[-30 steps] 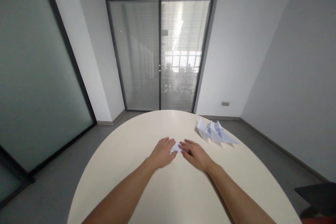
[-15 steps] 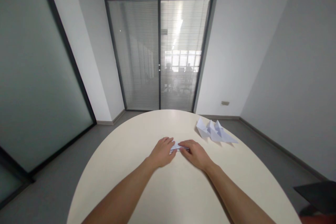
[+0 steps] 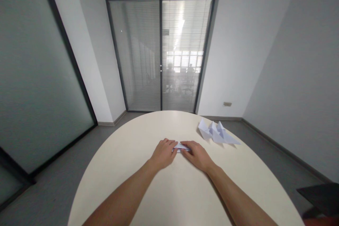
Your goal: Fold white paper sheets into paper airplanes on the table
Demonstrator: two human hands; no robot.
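Opened up along the near edge since the earlier frame: folded paper [image 3: 180, 146], looking flatter at first between left hand [image 3: 165, 153] and right hand [image 3: 198, 154], now with a gap showing under its upper layer. Only slight shifts in the fingers of either hand.

On the far side of the room, a glass door [image 3: 182, 42], slatted across its full height. Nearer, filling the middle of the scene, a round, pale desk [image 3: 172, 190]. Toward its far right, a row of white paper boats [image 3: 217, 137], set close together with peaks up, well apart from both hands. At near right, past the edge, a dark object [image 3: 321, 197], cut off and too unclear to name.

Over the middle of the desk, both hands, facing each other. Directly between, inward from each set of fingers, the folded paper, long axis running left to right from hand to hand; neither hand clearly nearer, both touching. Fingers of each hand closed on one end, thumbs on the near side, the others over the far side.

In looks, bluish white, small, layered, with a shadowed slit facing near; both ends hidden under the fingers.
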